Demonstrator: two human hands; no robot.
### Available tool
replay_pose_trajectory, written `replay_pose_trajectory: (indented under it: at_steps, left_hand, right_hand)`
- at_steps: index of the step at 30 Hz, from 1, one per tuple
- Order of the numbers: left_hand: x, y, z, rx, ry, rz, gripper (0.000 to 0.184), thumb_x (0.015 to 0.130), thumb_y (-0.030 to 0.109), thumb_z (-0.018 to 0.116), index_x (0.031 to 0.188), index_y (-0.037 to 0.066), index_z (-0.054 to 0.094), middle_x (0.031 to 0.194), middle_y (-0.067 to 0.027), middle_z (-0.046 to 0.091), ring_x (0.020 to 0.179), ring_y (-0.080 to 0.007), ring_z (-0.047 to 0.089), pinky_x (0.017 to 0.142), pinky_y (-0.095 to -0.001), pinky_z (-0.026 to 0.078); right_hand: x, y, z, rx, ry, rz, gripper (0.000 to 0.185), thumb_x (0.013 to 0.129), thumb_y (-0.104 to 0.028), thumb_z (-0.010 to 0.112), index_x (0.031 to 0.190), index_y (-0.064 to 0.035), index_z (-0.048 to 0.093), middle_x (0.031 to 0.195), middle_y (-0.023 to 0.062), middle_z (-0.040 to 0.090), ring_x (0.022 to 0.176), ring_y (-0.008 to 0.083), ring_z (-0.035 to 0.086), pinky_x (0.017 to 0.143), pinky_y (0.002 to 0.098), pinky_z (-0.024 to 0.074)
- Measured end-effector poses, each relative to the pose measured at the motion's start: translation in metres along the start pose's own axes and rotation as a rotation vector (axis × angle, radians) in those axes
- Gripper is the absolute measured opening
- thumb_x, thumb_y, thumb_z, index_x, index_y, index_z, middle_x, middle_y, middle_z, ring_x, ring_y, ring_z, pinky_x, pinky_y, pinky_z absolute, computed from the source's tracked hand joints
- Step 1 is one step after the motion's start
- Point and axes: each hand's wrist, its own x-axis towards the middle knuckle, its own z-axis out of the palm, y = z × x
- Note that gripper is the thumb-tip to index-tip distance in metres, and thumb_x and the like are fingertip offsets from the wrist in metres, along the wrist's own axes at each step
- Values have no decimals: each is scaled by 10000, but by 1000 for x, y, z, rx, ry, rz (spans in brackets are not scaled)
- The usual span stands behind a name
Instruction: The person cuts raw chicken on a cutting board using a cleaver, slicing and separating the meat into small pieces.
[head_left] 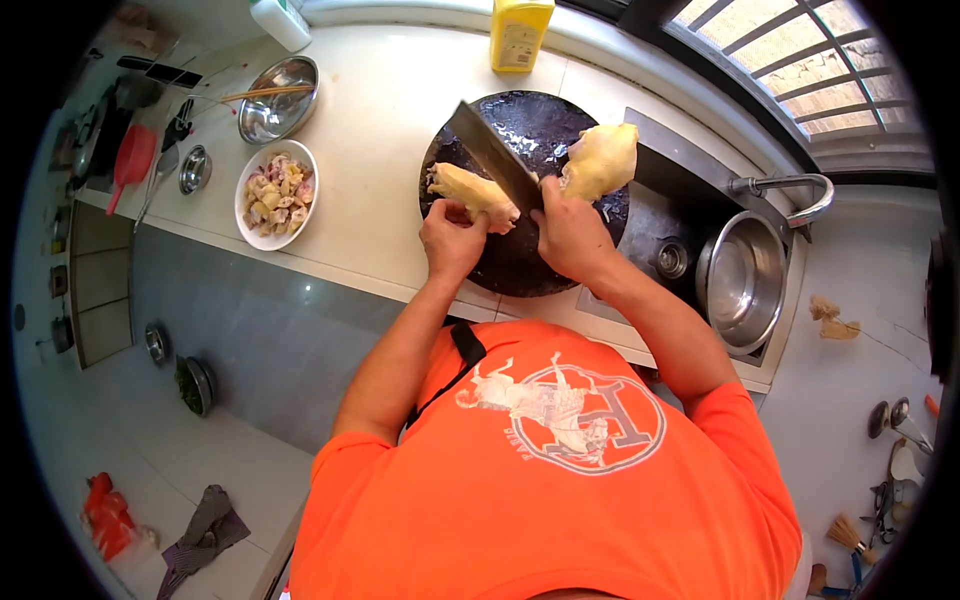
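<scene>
On a round dark chopping board (520, 265) lies a long piece of raw chicken (470, 190), pale yellow with a pinkish cut end. My left hand (453, 240) grips this piece from its near side, fingers closed on it. In my right hand (575, 235) is a cleaver (495, 155), its broad dark blade slanting up and left beside the cut end. I cannot tell whether the blade touches the meat. A larger piece of raw chicken (603, 160) rests at the board's right edge, beyond my right hand.
Left of the board stand a white bowl of chopped chicken (277, 195) and a metal bowl with chopsticks (279, 98). A yellow container (521, 35) is at the back. To the right are a sink (650, 225), a faucet (790, 187) and a steel basin (742, 282).
</scene>
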Motion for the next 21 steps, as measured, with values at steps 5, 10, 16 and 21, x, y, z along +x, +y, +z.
replay_pose_trajectory:
  at_steps: [5, 10, 16, 21]
  left_hand:
    - [0, -3, -2, -30, -66, 48, 332, 768, 187, 851, 924, -4, 627, 796, -96, 719, 750, -178, 716, 724, -332, 581]
    - [11, -8, -7, 82, -35, 177, 334, 757, 185, 841, 916, 2, 612, 773, -108, 702, 718, -223, 711, 713, -361, 579]
    - [7, -5, -4, -6, -41, 51, 341, 741, 190, 839, 917, -3, 619, 784, -119, 714, 712, -249, 720, 728, -373, 587]
    - [8, -4, -4, -44, -66, -18, 350, 731, 182, 842, 933, -8, 628, 795, -119, 721, 722, -245, 725, 735, -369, 589]
  right_hand:
    - [2, -38, -51, 112, 340, -177, 269, 924, -48, 663, 1110, 32, 487, 839, 323, 643, 829, 539, 634, 711, 558, 486]
    - [9, -17, -36, 19, 393, -260, 256, 897, -20, 622, 1061, 27, 432, 756, 309, 632, 728, 522, 652, 645, 600, 503]
    - [3, 13, 25, -78, 60, -82, 263, 887, -38, 621, 1064, 31, 439, 795, 325, 658, 760, 522, 674, 693, 585, 547]
    - [8, -11, -12, -40, 92, -79, 251, 900, -38, 621, 1063, 34, 444, 773, 314, 655, 762, 534, 660, 697, 600, 525]
